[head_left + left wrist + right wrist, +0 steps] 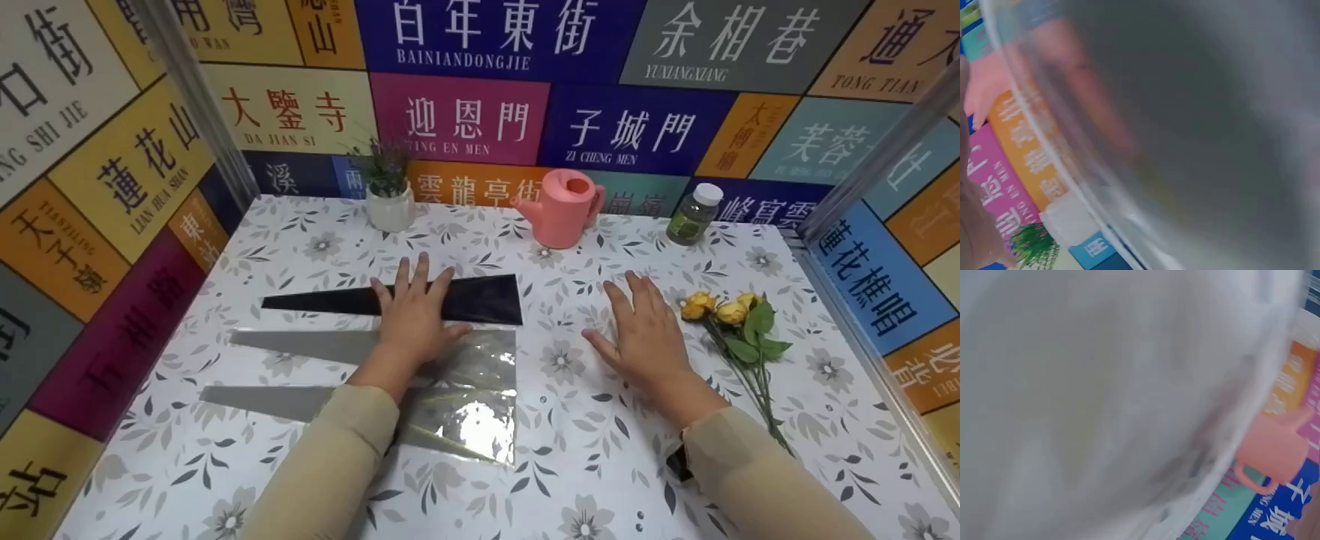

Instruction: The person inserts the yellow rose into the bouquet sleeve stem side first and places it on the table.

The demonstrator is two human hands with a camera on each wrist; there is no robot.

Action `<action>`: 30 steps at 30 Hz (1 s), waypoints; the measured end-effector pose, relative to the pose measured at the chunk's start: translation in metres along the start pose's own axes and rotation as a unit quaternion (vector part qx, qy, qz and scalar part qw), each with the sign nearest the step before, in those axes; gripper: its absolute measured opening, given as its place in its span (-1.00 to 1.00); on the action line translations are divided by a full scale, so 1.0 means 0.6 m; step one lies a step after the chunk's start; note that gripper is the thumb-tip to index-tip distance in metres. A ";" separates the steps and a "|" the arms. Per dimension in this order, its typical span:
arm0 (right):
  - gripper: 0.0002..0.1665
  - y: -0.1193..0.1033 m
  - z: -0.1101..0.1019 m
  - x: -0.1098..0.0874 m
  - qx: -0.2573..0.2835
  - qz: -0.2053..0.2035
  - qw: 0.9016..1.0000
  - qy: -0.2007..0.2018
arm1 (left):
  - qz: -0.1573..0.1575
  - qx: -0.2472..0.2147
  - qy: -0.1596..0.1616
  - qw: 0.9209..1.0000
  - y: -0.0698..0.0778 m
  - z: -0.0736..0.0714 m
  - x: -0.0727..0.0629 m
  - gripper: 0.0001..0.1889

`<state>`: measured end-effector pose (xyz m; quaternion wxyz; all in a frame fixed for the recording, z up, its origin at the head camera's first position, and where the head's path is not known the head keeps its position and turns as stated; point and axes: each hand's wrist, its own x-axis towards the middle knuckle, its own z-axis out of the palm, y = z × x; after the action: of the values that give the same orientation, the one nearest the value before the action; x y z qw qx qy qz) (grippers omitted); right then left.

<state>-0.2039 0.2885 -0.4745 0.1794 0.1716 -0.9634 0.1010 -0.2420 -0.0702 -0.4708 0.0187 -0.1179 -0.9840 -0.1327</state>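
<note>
My left hand [415,322] lies palm down with straight fingers across a black tapered flower sleeve [484,298]. Below it are two clear sleeves with grey narrow ends: an upper one [292,343], partly under my wrist, and a lower one [259,401], partly hidden by my left sleeve. Over the patterned tabletop to the right, my right hand [646,334] has its fingers spread and holds nothing. Just right of that hand lie yellow roses [731,310] with green leaves and long stems. Both wrist views are mostly filled by blurred close surfaces.
Along the back stand a white pot [391,208] with a small plant, a pink watering can [564,214] and a green jar [686,225] with a white lid. Sign-covered walls [461,120] enclose the back and sides of the floral tabletop [570,420].
</note>
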 end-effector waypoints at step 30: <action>-0.78 -0.103 0.116 0.091 0.492 0.280 0.824 -0.008 | -0.022 -0.085 -0.078 0.993 0.109 0.055 0.117 -0.34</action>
<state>-0.2509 0.1977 -0.5092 0.0275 -0.0394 -0.7940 0.6060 -0.2951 0.0159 -0.4807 -0.0709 -0.1070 -0.9699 -0.2068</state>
